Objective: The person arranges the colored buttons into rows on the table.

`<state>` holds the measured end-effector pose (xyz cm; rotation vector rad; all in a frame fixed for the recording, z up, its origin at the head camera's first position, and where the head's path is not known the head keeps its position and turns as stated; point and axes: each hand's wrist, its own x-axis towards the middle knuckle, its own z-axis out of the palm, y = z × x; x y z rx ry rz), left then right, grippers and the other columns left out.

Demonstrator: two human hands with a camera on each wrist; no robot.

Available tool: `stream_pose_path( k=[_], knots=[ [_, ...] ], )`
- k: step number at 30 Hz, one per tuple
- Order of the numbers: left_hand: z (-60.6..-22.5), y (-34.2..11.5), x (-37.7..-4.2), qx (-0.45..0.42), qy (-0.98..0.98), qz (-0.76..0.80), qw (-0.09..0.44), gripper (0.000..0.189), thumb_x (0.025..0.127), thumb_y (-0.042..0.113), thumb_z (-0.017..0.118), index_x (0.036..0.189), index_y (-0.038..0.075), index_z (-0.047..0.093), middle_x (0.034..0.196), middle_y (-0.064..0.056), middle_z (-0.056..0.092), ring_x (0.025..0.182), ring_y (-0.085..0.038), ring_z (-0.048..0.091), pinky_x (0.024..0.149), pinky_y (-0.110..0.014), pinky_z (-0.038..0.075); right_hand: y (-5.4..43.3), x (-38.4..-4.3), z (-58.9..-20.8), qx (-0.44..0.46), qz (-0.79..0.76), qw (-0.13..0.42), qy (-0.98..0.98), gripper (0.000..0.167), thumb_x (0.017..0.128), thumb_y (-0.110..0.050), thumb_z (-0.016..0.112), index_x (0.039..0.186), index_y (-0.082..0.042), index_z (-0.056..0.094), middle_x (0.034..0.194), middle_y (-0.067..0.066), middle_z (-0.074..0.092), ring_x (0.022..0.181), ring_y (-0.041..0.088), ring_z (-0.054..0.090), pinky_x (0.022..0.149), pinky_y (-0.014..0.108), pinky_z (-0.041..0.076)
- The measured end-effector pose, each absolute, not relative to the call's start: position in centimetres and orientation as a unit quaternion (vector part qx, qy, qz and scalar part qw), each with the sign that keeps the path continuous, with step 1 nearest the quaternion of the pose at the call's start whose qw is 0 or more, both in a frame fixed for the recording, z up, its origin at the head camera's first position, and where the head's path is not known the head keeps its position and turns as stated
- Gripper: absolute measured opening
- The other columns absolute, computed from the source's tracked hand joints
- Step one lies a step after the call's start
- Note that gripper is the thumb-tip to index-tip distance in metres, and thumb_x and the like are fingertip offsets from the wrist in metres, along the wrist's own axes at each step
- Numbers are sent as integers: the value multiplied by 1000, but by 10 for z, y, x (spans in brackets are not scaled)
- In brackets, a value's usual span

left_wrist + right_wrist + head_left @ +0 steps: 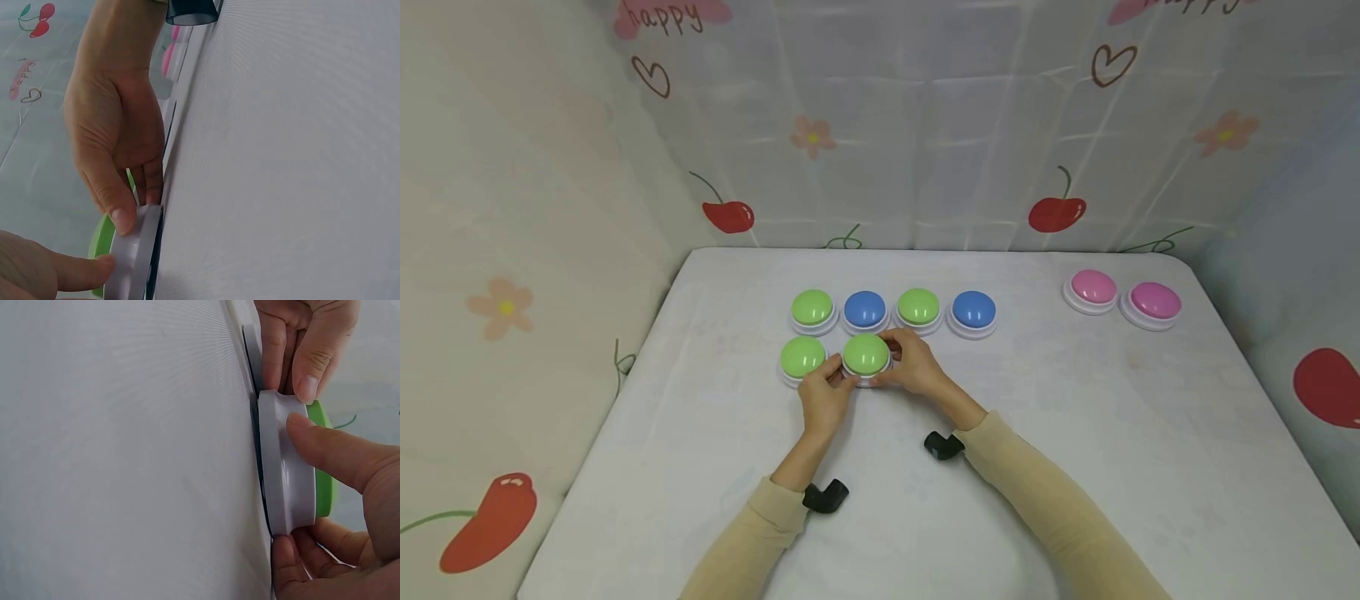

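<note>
A green push button (866, 355) with a round dome on a white base (290, 462) sits between both hands. My left hand (826, 396) grips its left side, thumb at the front of the base. From the right, my right hand (913, 362) holds the same base, thumb in front and fingers curled behind. In the right wrist view, the dark underside lies close over the white tabletop. Just left stands another green button (802, 357), partly covered by my left hand. Behind are a green button (812, 307), a blue one (864, 309), a green one (918, 307) and a blue one (974, 309).
Two pink buttons, one (1093, 287) beside the other (1155, 300), stand at the back right of the white table (1120, 433). A printed curtain (917, 167) hangs along the back edge. Black wrist cameras (826, 497) stick out from both sleeves.
</note>
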<state>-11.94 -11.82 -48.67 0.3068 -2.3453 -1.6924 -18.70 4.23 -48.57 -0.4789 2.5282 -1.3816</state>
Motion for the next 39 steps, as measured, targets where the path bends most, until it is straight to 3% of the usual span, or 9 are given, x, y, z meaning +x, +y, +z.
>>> stream_pose_path(
  k=[20,28,31,35,39],
  knots=[
    [-486,-118,-120,96,-820,-550,124,42,76,-8,76,115,-14,63,115,-32,64,102,-38,68,82,-31,58,43,-186,-486,-165,-472,107,859,77,64,-10,91,131,0,55,125,15,55,117,29,57,101,34,51],
    [-463,-127,-120,78,-887,-425,166,29,76,8,82,98,-8,73,92,-21,74,82,-32,72,73,-44,60,55,-180,-473,-159,-468,119,861,83,65,-11,90,136,3,50,130,18,55,120,31,58,102,35,51],
    [-454,-125,-118,63,-874,-451,169,31,77,9,82,102,-7,72,97,-20,73,85,-32,70,72,-42,60,71,-175,-462,-165,-471,130,857,80,69,-12,89,137,3,49,133,19,55,121,32,57,104,39,50],
    [-449,-112,-117,24,-834,-538,122,35,78,8,81,107,-8,70,105,-22,70,93,-34,68,75,-37,61,101,-171,-450,-151,-491,143,846,74,73,-14,86,136,1,51,136,19,56,123,33,57,105,42,49],
    [-448,-90,-119,-14,-809,-585,60,47,79,10,81,120,-6,64,120,-22,65,107,-36,64,86,-40,59,141,-173,-441,-108,-507,116,847,69,78,-15,83,137,1,51,136,21,56,123,34,56,105,45,48]
  ],
)
